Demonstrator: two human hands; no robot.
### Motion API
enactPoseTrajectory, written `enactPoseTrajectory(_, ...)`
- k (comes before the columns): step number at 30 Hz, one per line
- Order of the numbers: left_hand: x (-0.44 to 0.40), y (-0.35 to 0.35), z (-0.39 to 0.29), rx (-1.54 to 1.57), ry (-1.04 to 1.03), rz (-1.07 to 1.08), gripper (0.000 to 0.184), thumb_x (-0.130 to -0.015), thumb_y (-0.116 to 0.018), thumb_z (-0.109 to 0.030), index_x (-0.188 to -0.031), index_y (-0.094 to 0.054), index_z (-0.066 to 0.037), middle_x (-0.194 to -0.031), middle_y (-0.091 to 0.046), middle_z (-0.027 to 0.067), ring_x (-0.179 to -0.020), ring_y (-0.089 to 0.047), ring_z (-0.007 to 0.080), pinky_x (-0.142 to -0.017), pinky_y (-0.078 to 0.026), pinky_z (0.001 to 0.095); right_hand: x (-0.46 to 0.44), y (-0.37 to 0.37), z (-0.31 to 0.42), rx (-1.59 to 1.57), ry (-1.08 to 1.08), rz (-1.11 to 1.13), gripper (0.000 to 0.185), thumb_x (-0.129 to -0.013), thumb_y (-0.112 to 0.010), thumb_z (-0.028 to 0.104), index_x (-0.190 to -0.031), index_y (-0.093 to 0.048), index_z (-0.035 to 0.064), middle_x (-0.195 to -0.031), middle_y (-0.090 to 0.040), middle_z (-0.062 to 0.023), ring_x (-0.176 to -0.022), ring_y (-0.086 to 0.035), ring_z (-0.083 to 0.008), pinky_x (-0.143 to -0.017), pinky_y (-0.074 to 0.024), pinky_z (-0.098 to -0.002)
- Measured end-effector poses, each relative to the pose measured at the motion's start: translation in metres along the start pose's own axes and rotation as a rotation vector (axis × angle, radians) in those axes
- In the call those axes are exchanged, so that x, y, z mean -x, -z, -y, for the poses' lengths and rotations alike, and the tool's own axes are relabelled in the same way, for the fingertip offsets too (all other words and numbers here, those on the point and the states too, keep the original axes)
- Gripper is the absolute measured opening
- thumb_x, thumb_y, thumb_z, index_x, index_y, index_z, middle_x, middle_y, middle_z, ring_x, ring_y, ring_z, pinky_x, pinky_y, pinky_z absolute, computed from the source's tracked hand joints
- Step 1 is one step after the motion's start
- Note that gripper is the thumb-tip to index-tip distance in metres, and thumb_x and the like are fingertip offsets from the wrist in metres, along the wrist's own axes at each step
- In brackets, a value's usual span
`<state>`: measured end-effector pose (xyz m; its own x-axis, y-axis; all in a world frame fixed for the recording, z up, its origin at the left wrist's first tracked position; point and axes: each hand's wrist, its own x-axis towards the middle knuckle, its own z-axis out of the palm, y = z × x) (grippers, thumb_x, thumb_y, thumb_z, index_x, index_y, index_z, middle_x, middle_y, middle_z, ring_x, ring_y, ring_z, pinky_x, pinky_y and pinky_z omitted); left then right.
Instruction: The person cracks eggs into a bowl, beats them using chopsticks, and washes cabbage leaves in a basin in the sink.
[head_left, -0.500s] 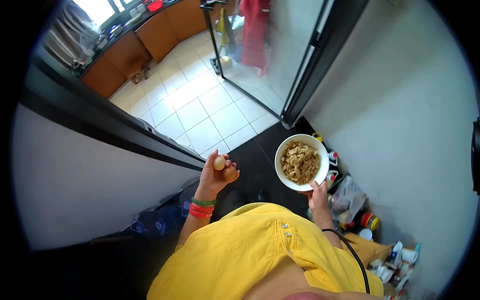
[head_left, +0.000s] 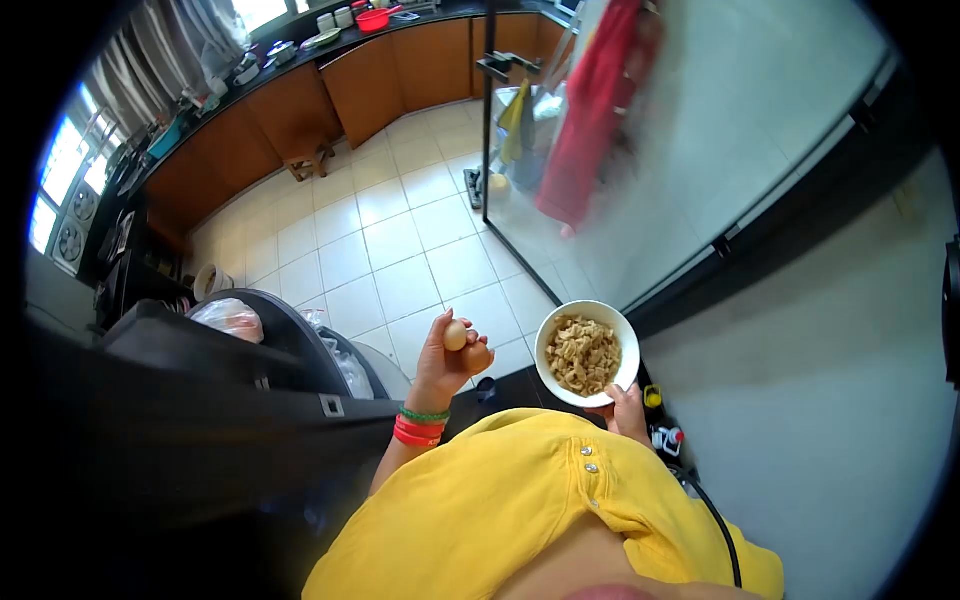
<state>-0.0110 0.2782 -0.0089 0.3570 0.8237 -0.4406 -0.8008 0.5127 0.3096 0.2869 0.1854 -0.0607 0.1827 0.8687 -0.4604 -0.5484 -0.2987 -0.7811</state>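
Note:
Two eggs are wrapped in the fingers of my left hand [head_left: 436, 375]: a paler egg [head_left: 456, 335] and a browner egg [head_left: 476, 357] just below it. Green and red bands circle that wrist. My right hand [head_left: 626, 410] grips the near rim of a white bowl [head_left: 629, 345], its thumb over the edge and its other fingers hidden beneath. Pale brown pieces of food [head_left: 583, 355], perhaps sliced meat, fill much of the bowl. Both hands are held out in front of my yellow top, the bowl to the right of the eggs.
A glass door [head_left: 700, 130] with a dark frame stands at the right. Beyond the doorway lies a tiled floor [head_left: 385, 250], with a wooden stool [head_left: 308, 160] by brown cabinets [head_left: 360, 85]. A red pan [head_left: 374, 20] sits on the counter. At left is a dark bin [head_left: 275, 310] with bags.
I have moved forward into the doorway, and more of the kitchen shows at left. Bottles and bags along the right wall have mostly passed out of view. Both hands keep their holds.

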Motion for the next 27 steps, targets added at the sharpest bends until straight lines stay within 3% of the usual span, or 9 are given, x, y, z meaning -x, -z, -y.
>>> enactPoseTrajectory(3,0.014,0.014,-0.036,-0.025,-0.153,-0.034,0.028,-0.09,-0.054,-0.039,-0.083,-0.055,-0.011,-0.068,-0.054,0.0035,-0.078,-0.056,0.0225,-0.077,-0.047,0.0456,-0.033,-0.045,-0.003,0.081,-0.044,0.133,0.053,-0.078,-0.047,0.0,-0.13,-0.034,0.004,-0.111,-0.056,-0.0133,-0.082,-0.065,-0.0244,-0.052,-0.0595,-0.0363)
enactPoseTrajectory(10,-0.043,0.021,-0.135,0.021,-0.343,-0.189,0.027,-0.089,-0.057,-0.037,-0.081,-0.055,-0.01,-0.068,-0.055,0.0046,-0.078,-0.057,0.0207,-0.075,-0.049,0.0424,-0.167,-0.148,0.023,0.113,-0.077,0.206,0.046,-0.081,-0.047,0.001,-0.125,-0.037,0.0039,-0.11,-0.057,-0.0143,-0.085,-0.065,-0.0271,-0.058,-0.0604,-0.0374)
enactPoseTrajectory(18,-0.059,0.051,-0.217,0.164,-0.753,-0.457,0.026,-0.084,-0.064,-0.035,-0.079,-0.057,-0.011,-0.066,-0.057,0.0041,-0.073,-0.058,0.0214,-0.071,-0.05,0.041,-0.316,-0.274,0.048,0.242,-0.174,0.472,0.042,-0.081,-0.048,0.001,-0.122,-0.036,0.0018,-0.11,-0.057,-0.0148,-0.085,-0.066,-0.0261,-0.059,-0.061,-0.0358)
enactPoseTrajectory(22,-0.089,0.035,-0.253,0.353,-0.845,-0.645,0.029,-0.082,-0.066,-0.039,-0.077,-0.057,-0.012,-0.065,-0.056,0.0024,-0.072,-0.059,0.0205,-0.068,-0.05,0.0438,-0.393,-0.347,0.073,0.286,-0.212,0.573,0.042,-0.083,-0.048,0.0,-0.123,-0.037,0.0017,-0.112,-0.056,-0.0144,-0.088,-0.065,-0.0238,-0.061,-0.061,-0.0343)
enactPoseTrajectory(27,-0.125,0.023,-0.307,0.44,-0.979,-0.656,0.036,-0.081,-0.065,-0.047,-0.076,-0.055,-0.012,-0.065,-0.053,0.0024,-0.072,-0.056,0.0215,-0.066,-0.049,0.0447,-0.476,-0.438,0.082,0.391,-0.219,0.749,0.04,-0.082,-0.05,0.002,-0.12,-0.037,0.0,-0.108,-0.057,-0.017,-0.08,-0.066,-0.0246,-0.057,-0.0611,-0.0363)
